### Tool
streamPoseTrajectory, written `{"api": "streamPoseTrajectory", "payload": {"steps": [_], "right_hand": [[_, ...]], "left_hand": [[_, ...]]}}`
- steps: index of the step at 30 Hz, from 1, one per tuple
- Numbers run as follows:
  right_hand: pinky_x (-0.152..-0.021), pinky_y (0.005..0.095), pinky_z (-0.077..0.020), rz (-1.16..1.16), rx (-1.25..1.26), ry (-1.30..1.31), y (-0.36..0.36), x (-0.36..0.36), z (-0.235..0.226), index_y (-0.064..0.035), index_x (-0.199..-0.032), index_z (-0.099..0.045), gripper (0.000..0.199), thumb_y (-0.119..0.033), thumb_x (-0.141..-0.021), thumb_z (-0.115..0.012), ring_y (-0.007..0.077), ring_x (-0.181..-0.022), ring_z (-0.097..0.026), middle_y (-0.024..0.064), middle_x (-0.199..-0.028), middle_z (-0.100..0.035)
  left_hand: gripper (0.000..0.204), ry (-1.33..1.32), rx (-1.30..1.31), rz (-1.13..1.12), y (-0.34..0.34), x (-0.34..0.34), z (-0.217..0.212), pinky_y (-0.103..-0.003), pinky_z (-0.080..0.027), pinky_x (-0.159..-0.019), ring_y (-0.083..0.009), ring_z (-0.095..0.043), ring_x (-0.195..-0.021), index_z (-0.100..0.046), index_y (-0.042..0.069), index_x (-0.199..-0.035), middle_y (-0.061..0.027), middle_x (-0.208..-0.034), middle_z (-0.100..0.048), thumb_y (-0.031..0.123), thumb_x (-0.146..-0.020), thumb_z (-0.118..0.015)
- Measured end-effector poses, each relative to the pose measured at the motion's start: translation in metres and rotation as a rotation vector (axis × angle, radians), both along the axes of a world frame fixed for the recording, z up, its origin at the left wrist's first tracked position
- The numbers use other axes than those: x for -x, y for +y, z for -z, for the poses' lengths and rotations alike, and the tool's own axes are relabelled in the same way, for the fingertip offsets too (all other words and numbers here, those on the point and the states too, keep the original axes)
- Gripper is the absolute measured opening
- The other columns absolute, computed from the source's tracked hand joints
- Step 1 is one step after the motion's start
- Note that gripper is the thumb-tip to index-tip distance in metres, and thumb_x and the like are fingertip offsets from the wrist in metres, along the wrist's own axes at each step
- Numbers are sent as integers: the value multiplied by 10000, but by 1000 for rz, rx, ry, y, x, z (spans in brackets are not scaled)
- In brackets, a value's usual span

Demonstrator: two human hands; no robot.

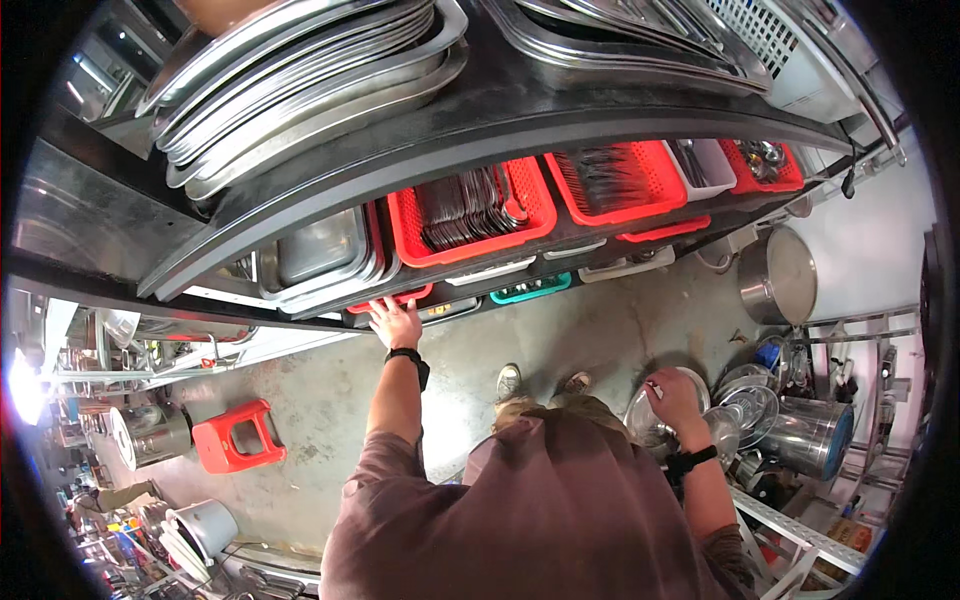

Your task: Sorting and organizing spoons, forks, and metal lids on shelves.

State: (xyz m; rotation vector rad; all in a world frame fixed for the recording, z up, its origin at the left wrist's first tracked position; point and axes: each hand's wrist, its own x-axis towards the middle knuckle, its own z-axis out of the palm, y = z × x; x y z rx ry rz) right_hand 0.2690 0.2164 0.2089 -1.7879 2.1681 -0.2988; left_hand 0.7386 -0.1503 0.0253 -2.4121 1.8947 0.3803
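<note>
My left hand [396, 324] reaches to the lower shelf with its fingers spread, the tips at the edge of a red basket [420, 293]. It grips nothing that I can see. On the shelf above that basket, a red basket of dark-looking cutlery [470, 212] stands beside stacked metal trays [325, 250]. Off to the right, my right hand [675, 398] is held with its fingers curled, above round metal lids [645, 415]. Whatever may lie inside those fingers is hidden.
Stacked steel trays [310, 90] fill the top shelf [480, 125]. Another red cutlery basket [620, 185] and a teal basket [530, 288] sit below. A red stool [238, 438] stands on the floor at left; a large pot [778, 275] and a steel pot [815, 435] are at right.
</note>
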Motion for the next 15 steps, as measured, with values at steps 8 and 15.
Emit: {"api": "streamPoseTrajectory", "payload": {"steps": [8, 15], "right_hand": [[-782, 506, -567, -101, 50, 7, -11, -11, 12, -58, -944, -765, 160, -201, -888, -807, 390, -903, -712, 137, -931, -726], [-813, 513, -573, -59, 39, 10, -20, -7, -7, -68, -967, -771, 149, -201, -901, -789, 390, -925, -709, 135, -947, -726]], "left_hand": [[878, 6, -89, -1, -6, 1, -12, -645, -298, -1291, -431, -328, -1628, -426, 156, -1697, -245, -1758, -333, 713, -1034, -568], [937, 85, 0, 7, -6, -9, 4, -618, -325, -1281, -515, -354, -1580, -452, 93, -1659, -328, -1705, -358, 743, -1002, -604]]}}
